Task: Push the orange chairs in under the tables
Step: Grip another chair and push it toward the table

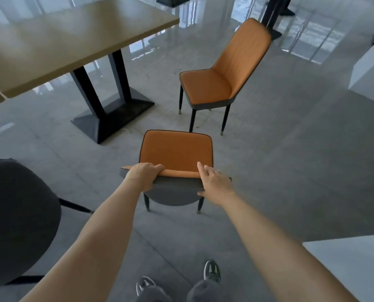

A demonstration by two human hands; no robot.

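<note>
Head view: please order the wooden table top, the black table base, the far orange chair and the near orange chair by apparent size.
1. wooden table top, largest, though cut off at the frame edge.
2. far orange chair and near orange chair: unsure, the near one is seen from above, partly covered by the hands.
3. black table base, smallest.

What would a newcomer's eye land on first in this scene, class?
Two bright orange seats stand out on the grey floor: the near chair at centre, its backrest top gripped by the left hand and touched by the right hand, and the far chair behind it. A wooden table fills the upper left.
</note>
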